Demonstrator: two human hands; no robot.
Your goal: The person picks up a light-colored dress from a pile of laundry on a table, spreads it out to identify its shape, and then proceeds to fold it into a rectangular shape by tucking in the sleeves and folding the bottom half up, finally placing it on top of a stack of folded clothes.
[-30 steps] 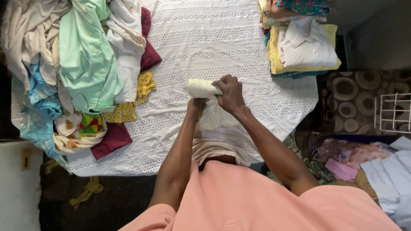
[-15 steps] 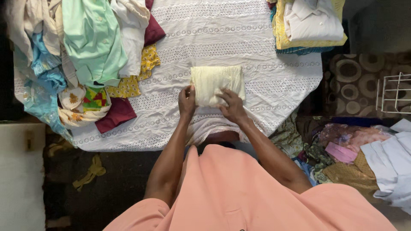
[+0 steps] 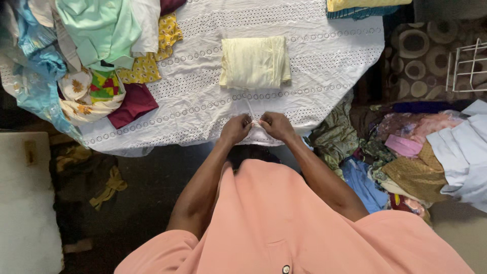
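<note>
At the far left edge sits a pale cushioned block (image 3: 25, 203), low in the view, with dark floor (image 3: 137, 203) beside it and a crumpled olive-yellow rag (image 3: 109, 185) lying there. Above that, a heap of loose clothes (image 3: 76, 61) covers the left end of the tabletop: a mint-green shirt (image 3: 99, 28) on top, light blue cloth (image 3: 38, 76) spilling off the edge, a yellow patterned piece (image 3: 147, 63), a bright floral piece (image 3: 104, 86) and a maroon garment (image 3: 133, 104) nearest the person.

The tabletop is spread with a white eyelet tablecloth (image 3: 193, 101). On it, near the middle, lies a folded pale yellow garment (image 3: 254, 62), squared up and flat, well apart from both hands.

Below it, at the near edge of the tabletop, the left hand (image 3: 236, 129) and right hand (image 3: 276, 126) are close together, fingertips almost meeting, each pinching the tablecloth's hem. Both are closed on that white cloth; a small ridge of it rises between them. The person's peach top (image 3: 284, 223) fills the bottom of the view.

At top right a stack of folded clothes (image 3: 365, 6) sits at the tabletop's far corner. Right of the tabletop, a mixed pile of garments (image 3: 401, 152) lies on the floor, a white wire rack (image 3: 469, 66) stands above it, and pale blue shirts (image 3: 464, 152) lie at the right edge.
</note>
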